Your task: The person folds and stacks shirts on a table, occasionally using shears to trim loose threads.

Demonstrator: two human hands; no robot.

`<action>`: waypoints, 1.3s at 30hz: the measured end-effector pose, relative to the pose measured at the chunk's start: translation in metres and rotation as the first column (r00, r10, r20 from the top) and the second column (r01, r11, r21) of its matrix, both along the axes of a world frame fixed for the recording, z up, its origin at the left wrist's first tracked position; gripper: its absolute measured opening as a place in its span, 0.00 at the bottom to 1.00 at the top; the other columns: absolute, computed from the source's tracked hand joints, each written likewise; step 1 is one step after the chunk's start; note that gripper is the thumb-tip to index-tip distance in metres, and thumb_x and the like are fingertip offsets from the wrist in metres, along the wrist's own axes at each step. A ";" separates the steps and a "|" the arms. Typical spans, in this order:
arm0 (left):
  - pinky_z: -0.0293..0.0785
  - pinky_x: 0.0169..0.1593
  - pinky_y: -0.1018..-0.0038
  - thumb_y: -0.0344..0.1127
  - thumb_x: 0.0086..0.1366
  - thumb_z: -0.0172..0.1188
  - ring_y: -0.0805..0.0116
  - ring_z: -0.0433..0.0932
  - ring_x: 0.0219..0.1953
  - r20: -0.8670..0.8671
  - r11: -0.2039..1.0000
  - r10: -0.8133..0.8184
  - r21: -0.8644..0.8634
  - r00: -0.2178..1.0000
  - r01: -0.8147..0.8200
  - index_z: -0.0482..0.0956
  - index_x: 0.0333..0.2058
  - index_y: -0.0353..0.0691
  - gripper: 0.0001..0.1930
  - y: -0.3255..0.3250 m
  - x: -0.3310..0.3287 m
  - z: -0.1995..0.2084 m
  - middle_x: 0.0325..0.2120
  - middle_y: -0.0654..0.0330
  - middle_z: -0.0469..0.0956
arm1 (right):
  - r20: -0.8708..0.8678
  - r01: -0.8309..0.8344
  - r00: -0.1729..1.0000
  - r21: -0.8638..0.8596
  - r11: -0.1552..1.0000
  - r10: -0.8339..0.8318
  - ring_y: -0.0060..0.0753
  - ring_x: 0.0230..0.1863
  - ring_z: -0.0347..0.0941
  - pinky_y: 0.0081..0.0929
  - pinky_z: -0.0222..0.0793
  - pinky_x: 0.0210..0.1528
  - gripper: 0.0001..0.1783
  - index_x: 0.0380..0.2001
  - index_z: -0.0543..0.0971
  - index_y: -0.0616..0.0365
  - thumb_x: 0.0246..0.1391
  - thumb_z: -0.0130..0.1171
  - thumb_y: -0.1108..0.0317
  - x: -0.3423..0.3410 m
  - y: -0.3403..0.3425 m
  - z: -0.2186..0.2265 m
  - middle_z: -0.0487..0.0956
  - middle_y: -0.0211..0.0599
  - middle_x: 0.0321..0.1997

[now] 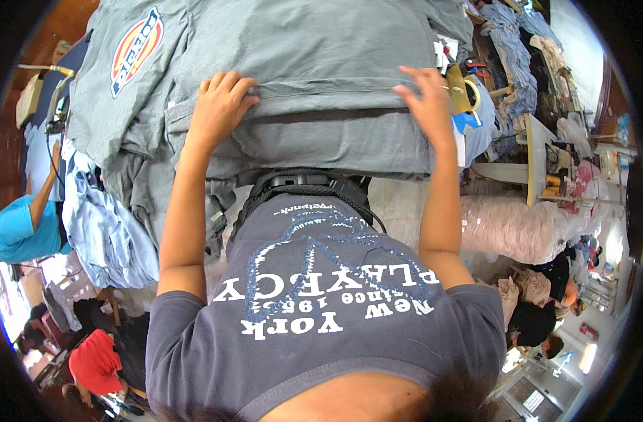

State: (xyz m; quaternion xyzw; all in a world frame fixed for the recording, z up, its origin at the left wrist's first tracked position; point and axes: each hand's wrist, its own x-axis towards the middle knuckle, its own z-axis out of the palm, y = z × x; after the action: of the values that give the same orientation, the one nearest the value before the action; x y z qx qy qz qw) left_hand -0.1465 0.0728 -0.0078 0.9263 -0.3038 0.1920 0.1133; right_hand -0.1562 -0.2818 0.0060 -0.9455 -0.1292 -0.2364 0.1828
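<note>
Grey shirts (314,42) lie spread in layers across the table before me. A folded band or hem (321,98) runs crosswise between my hands. My left hand (224,105) rests on the left end of this band, its fingers laid over the cloth and the thumb pointing right. At the band's right end is my right hand (428,102), its thumb and forefinger apart and nothing visible between them. A colourful printed oval (136,50) shows on the grey cloth at the far left.
Right of the cloth are scissors (476,67) and a yellow tape roll (470,95). Light blue garments (107,218) hang at left, near a person in turquoise (26,228). A pale pink wrapped bundle (504,226) stands at right. Other people sit behind.
</note>
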 end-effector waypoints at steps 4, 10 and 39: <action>0.61 0.39 0.69 0.44 0.47 0.59 0.64 0.65 0.39 -0.030 0.989 0.137 0.057 0.990 -0.135 0.71 0.35 0.44 0.17 0.017 -0.010 0.000 0.32 0.63 0.67 | -0.227 -0.010 0.973 -0.185 0.983 -0.033 0.39 0.37 0.67 0.33 0.61 0.40 0.12 0.31 0.76 0.49 0.40 0.58 0.59 0.004 0.013 -0.007 0.74 0.35 0.31; 0.60 0.41 0.67 0.47 0.46 0.60 0.64 0.65 0.41 0.029 0.950 0.249 0.187 0.968 -0.250 0.70 0.30 0.41 0.18 0.065 -0.034 0.010 0.33 0.60 0.67 | -0.371 0.108 0.925 0.044 0.993 -0.084 0.39 0.22 0.72 0.30 0.63 0.25 0.10 0.28 0.73 0.53 0.42 0.57 0.61 0.023 -0.005 0.020 0.75 0.38 0.19; 0.71 0.27 0.80 0.36 0.57 0.55 0.69 0.76 0.26 -0.810 0.325 -0.366 -0.573 0.458 -0.753 0.66 0.40 0.30 0.17 -0.059 -0.073 -0.042 0.28 0.53 0.75 | -0.391 0.519 0.812 0.140 0.844 -0.434 0.30 0.28 0.73 0.27 0.65 0.32 0.10 0.32 0.75 0.56 0.44 0.57 0.65 -0.038 -0.160 -0.079 0.77 0.36 0.25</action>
State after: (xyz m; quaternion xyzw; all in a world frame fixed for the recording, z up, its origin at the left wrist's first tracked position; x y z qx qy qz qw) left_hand -0.2194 0.0137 -0.0499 0.6739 0.1079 -0.1505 0.7153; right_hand -0.1947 -0.4414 -0.0729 -0.9444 0.1771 -0.1196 0.2498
